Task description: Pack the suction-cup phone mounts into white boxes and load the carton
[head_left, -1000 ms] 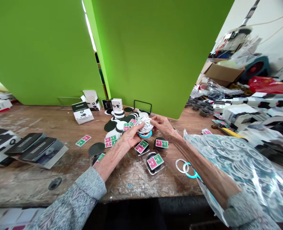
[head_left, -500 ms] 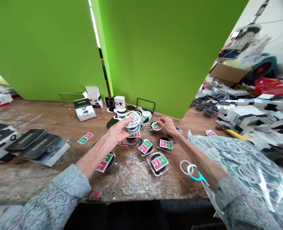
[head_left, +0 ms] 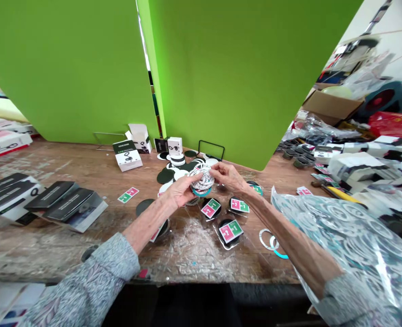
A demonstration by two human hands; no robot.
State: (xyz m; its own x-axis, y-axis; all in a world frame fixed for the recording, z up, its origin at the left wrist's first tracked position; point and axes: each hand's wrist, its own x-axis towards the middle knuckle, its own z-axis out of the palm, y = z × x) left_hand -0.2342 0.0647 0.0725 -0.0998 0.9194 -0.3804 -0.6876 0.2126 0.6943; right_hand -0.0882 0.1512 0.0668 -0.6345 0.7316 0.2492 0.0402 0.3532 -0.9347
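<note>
My left hand [head_left: 181,190] is closed around a loose stack of flat white and teal rings [head_left: 202,180] above the middle of the table. My right hand [head_left: 230,176] pinches at the right edge of the same stack, on what looks like a white ring; the fingertips are partly hidden. Below the hands lie several clear-wrapped black discs, each with a pink and green card on top, such as one card [head_left: 231,231] at the front and another card [head_left: 210,208] behind it. White and black round pads [head_left: 178,160] are heaped behind my left hand.
Black-and-white boxes [head_left: 74,205] lie at the left, and an opened box [head_left: 127,155] stands farther back. A plastic bag of rings [head_left: 337,236] covers the right front, near two loose rings [head_left: 268,239]. A green panel [head_left: 214,81] closes off the back.
My right hand has moved left from a wrapped disc to the ring stack in my left hand. The whole view has shifted slightly, so things appear farther right.
</note>
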